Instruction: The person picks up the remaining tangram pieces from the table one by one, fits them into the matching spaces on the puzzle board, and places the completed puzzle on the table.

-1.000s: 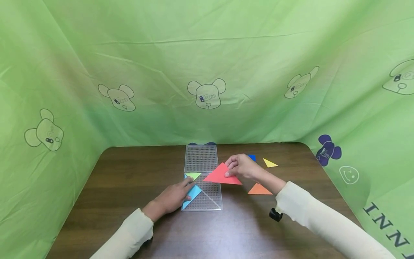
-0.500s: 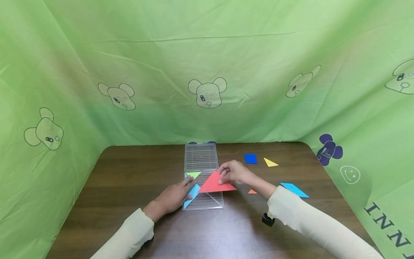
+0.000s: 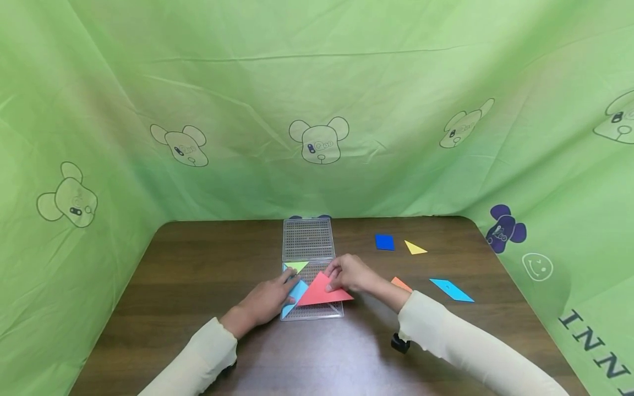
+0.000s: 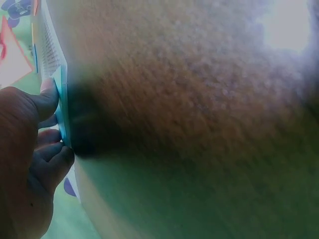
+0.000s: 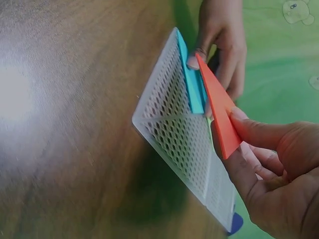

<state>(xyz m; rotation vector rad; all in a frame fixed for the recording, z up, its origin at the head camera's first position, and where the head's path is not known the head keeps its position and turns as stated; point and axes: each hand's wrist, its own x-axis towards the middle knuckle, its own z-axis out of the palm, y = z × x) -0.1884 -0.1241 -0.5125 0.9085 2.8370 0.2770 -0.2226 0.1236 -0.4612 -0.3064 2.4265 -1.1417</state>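
My right hand (image 3: pixel 350 273) pinches a large red triangle tangram piece (image 3: pixel 322 293) between thumb and fingers. The triangle overlaps the lower half of a clear perforated board (image 3: pixel 311 314) in the head view; from the right wrist, the red triangle (image 5: pixel 219 112) stands tilted above the board's face. Resting at the board's left side, my left hand (image 3: pixel 263 300) has its thumb and fingers on a light blue triangle (image 3: pixel 296 292), partly covering it. A small lime green triangle (image 3: pixel 298 266) lies just above those fingertips. Its thumb presses the light blue piece (image 5: pixel 197 97) in the right wrist view.
On the table's right are a dark blue square (image 3: pixel 384 242), a yellow triangle (image 3: pixel 415 247) and a light blue parallelogram (image 3: pixel 452 290). An orange piece (image 3: pixel 401 284) is partly hidden behind my right forearm. The board's upper half (image 3: pixel 309 240) reaches toward the green curtain (image 3: pixel 238 181).
My right hand has brought the red triangle left and nearer to me, over the board's lower half. The parallelogram has come into view from behind the right arm. My left hand stays put.
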